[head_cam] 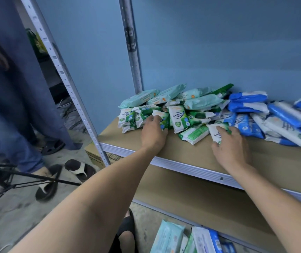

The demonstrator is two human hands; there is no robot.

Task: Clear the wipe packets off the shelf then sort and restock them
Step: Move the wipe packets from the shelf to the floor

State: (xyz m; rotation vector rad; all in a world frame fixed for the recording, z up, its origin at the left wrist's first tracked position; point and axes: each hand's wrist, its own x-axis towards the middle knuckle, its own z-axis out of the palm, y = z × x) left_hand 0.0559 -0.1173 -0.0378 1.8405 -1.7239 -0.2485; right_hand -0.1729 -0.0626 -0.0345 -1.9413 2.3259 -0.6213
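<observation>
Gripping hand: right hand [231, 143] curls round a white and green packet [215, 133].
Left hand [153, 134]: fingers bent on a green packet [161, 116]; cannot tell if it grips.
Shelf [127, 141]: green packets [179, 115] lie just past both hands, blue packets [248, 99] to the right of the right hand.

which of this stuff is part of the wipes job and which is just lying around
Part of the job: green packets, blue packets, pale teal packets, shelf, packets on the floor; left hand and right hand each grip a green one.

Lying about: sandals, tripod, cardboard box, another person's legs.
</observation>
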